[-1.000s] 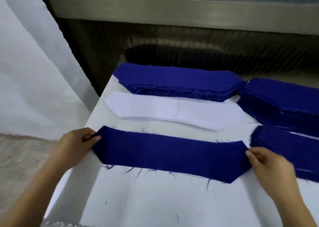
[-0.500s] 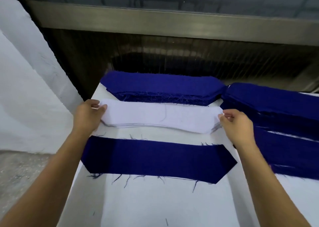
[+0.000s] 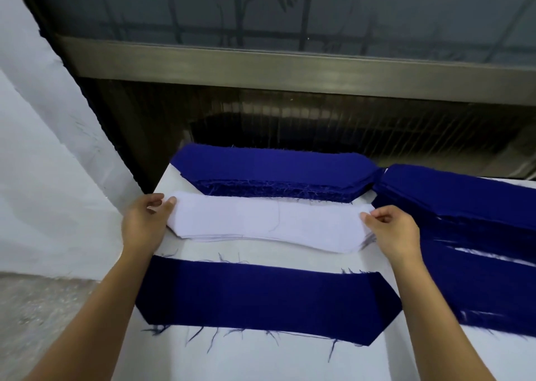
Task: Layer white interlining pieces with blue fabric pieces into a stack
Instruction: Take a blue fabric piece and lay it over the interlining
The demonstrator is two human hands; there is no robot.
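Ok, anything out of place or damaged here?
Nothing serious. The single blue piece has frayed threads trailing from its long edges, and the white interlining stack, pinched at its ends by the left hand and right hand, is slightly fanned along its near edge.

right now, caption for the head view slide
Left hand and right hand pinch opposite ends of the white interlining pile, beyond one flat blue fabric piece.

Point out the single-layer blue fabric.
The near blue piece, thin and flat before the white interlining pile; the far blue stack and right blue stacks are thick.
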